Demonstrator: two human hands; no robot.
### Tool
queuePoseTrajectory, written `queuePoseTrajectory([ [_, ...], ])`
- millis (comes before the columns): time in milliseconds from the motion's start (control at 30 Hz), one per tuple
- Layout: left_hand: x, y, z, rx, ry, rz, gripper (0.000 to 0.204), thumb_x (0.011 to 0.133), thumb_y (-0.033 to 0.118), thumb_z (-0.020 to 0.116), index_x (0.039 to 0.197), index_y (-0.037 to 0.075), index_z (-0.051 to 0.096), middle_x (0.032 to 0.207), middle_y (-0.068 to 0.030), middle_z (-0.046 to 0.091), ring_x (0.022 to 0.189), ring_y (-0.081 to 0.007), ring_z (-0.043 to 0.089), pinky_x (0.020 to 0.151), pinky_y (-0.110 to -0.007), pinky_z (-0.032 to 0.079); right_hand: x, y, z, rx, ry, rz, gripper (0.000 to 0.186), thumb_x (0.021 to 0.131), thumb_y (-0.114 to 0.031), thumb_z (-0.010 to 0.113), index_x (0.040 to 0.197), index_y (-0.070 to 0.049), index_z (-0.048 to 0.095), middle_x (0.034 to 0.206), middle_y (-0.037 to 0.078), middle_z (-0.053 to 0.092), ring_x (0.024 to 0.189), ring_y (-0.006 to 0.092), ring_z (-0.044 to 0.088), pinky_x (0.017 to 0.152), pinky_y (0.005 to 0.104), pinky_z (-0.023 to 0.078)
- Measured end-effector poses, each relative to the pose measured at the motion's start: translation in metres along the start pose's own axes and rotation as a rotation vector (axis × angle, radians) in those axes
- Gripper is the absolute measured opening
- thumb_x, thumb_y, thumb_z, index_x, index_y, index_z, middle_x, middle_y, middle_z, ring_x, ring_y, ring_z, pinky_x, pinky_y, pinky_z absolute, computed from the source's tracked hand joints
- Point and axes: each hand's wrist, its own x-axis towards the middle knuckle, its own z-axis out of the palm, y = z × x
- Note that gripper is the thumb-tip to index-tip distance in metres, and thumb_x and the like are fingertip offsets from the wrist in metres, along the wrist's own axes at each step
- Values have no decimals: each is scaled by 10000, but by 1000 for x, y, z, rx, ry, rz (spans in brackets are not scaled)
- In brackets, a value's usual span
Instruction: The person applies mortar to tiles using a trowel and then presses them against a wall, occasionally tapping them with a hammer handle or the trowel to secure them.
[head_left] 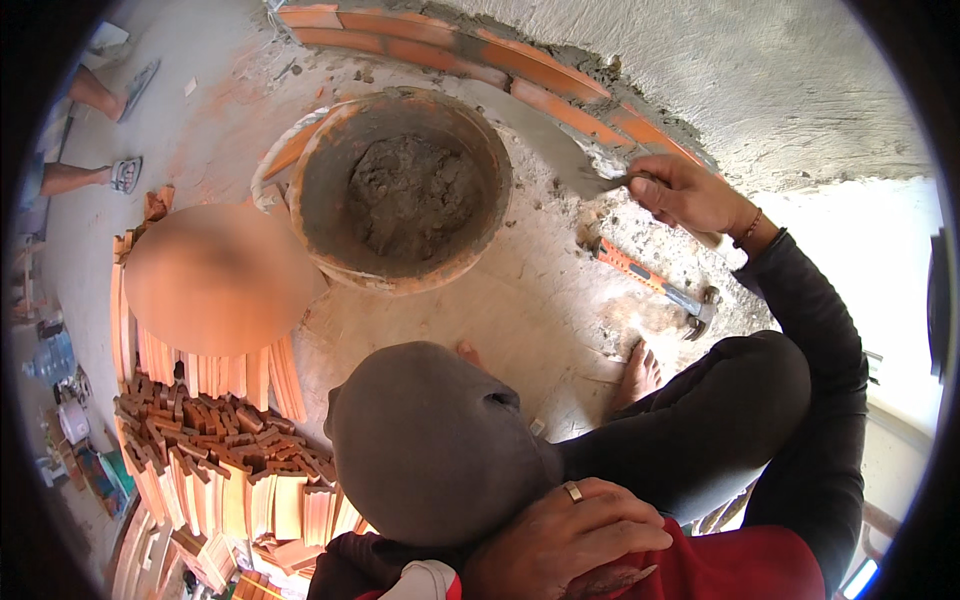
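Note:
My right hand (pixel 680 195) is closed around the handle of a trowel. The trowel's grey, smeared-looking blade (pixel 545 140) points away to the left, beside the low course of orange bricks (pixel 560 105) along the wall. My left hand (pixel 575 535), wearing a ring, lies on my bent left leg with its fingers stretched out and no tool in it. Ahead of my left knee stands a round bucket (pixel 478 240) with wet grey mortar (pixel 415 195) inside. A claw hammer (pixel 645 268) with an orange-and-black handle rests on the floor below my right hand.
Stacks of orange hollow bricks (pixel 235 490) stand at the left, partly covered by a blurred oval. At the far left a person's legs (pixel 85 180) and sandals show. A rough grey plastered wall (pixel 760 90) rises at the upper right. My bare foot (pixel 640 375) is beside the hammer.

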Motion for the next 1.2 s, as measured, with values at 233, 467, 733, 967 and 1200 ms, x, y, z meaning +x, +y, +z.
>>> queuePoseTrajectory([
  [233,-10,-13,-20,-100,-215,-107,291,904,157,683,1175,65,632,1152,-99,637,1123,-281,614,967,-409,461,21,125,6,-377,408,186,467,991,-440,594,912,11,685,761,117,641,688,233,605,667,397,495],
  [467,11,-9,-29,-74,-149,-35,262,784,142,812,1007,46,712,1021,-125,701,944,-300,667,822,-410,513,61,191,1,-582,611,19,491,977,-488,587,908,-16,705,868,177,687,851,365,672,768,467,508],
  [733,14,-14,-30,-78,-165,-77,276,773,152,828,999,46,711,1029,-132,701,940,-297,670,827,-419,513,31,179,-3,-455,662,134,459,976,-473,606,896,-27,687,759,159,666,714,314,646,693,447,484],
  [967,21,-14,-29,-43,-213,-92,290,777,143,830,1016,43,700,1036,-139,700,954,-306,666,850,-423,510,7,185,4,-339,687,179,444,971,-436,630,891,-3,682,742,165,652,678,282,622,668,427,478],
  [1200,23,-13,-27,-27,-260,-73,301,796,146,829,1047,53,692,1053,-135,694,968,-314,664,858,-425,505,-48,168,31,-294,778,295,370,951,-358,647,921,9,679,755,176,652,687,311,632,661,433,486],
])
